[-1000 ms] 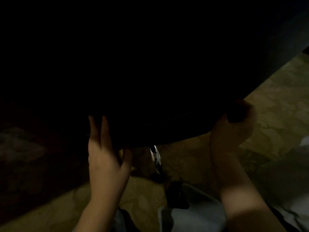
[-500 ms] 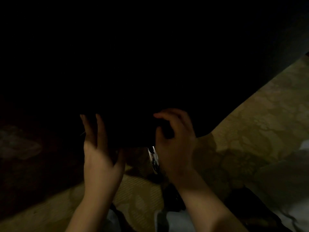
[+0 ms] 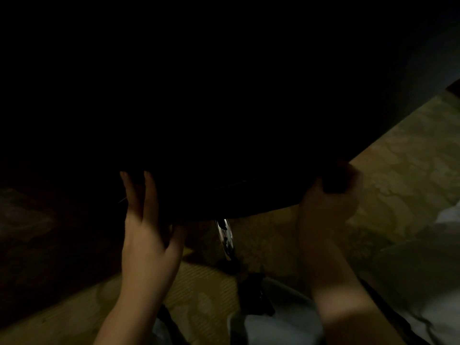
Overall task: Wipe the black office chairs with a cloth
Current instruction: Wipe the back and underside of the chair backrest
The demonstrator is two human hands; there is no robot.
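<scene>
The black office chair fills the dark upper part of the head view; only its seat's front edge shows clearly. My left hand rests on that edge at the left, fingers straight on top and the thumb spread below. My right hand is at the seat's right corner, with its fingers curled round a dark wad that looks like the cloth and pressing it against the edge. The dim light hides the cloth's detail.
The chair's chrome column drops from under the seat to a dark base. A patterned yellowish carpet lies to the right and below. My pale clothing shows at the bottom. The left side is in deep shadow.
My right hand slid from the right corner of the seat edge to the middle, then back to the right corner. My left hand stayed on the left edge.
</scene>
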